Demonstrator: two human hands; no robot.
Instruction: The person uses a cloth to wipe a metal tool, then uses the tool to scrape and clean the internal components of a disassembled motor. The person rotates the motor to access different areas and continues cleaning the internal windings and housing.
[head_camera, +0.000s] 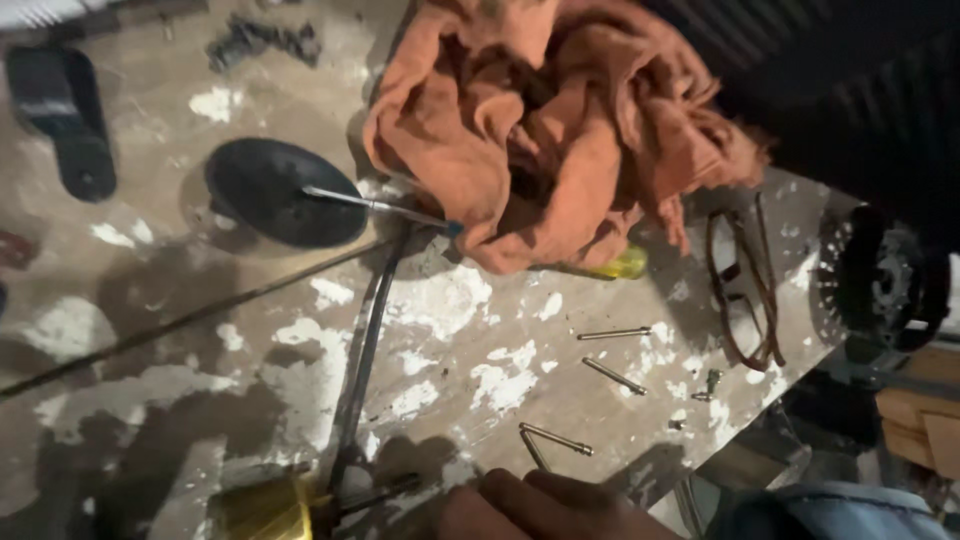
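Rough, worn tabletop (150, 290), matt brown with patches of chipped white paint. Soft, rumpled orange cloth (545, 130), frayed at the edges. Thin bright metal pins (613, 376), smooth and shiny. Glossy yellow plastic handle (620, 265) under the cloth. Dull black oval mirror housing (280, 195), smooth. Brassy, shiny gold cylinder (265, 508) near the front edge.

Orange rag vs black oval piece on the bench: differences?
The orange rag is crumpled, soft and piled up; the black oval piece is smooth, rigid and low. The rag hides part of a yellow tool; a thin metal rod lies across the oval. Both rest on the paint-spattered bench.
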